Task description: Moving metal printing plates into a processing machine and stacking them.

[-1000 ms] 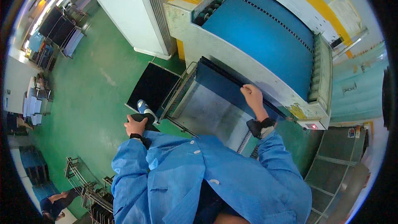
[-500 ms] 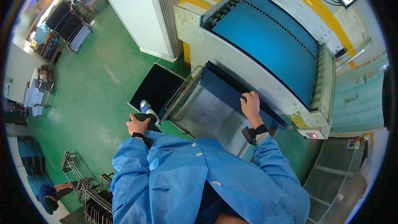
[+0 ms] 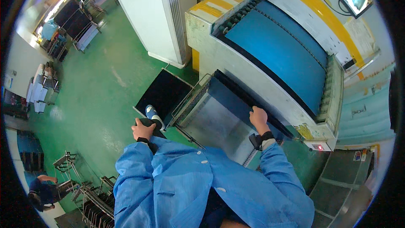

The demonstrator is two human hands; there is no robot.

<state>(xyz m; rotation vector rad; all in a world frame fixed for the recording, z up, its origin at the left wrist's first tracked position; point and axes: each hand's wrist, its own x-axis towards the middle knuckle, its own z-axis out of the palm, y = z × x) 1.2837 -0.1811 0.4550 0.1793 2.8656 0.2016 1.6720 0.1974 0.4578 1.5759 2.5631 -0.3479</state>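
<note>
My right hand (image 3: pixel 258 117) has its fingers curled at the top edge of a dark blue panel (image 3: pixel 234 101), which stands tilted along the far side of a metal rack cart (image 3: pixel 198 85). A black panel edge shows just behind it. Below the hand, the cart's grey metal base (image 3: pixel 215 120) is visible. My left hand (image 3: pixel 143 130) rests on my dark-trousered knee, fingers spread over it and holding nothing. My foot in a blue and white shoe (image 3: pixel 152 113) is beside the cart, next to a black flat panel (image 3: pixel 162 90).
Beyond the cart stands a pale machine (image 3: pixel 236 61) with a blue sheet (image 3: pixel 274 52) over its rollers. A white cabinet (image 3: pixel 147 12) is at its left. Metal racks (image 3: pixel 90 196) and another person (image 3: pixel 42 192) are at lower left; a grey framed panel (image 3: pixel 344 185) is at right.
My right hand's fingers have curled in at the panel's edge. My left hand stays on the knee. The view has shifted slightly, and the other person at lower left has changed posture.
</note>
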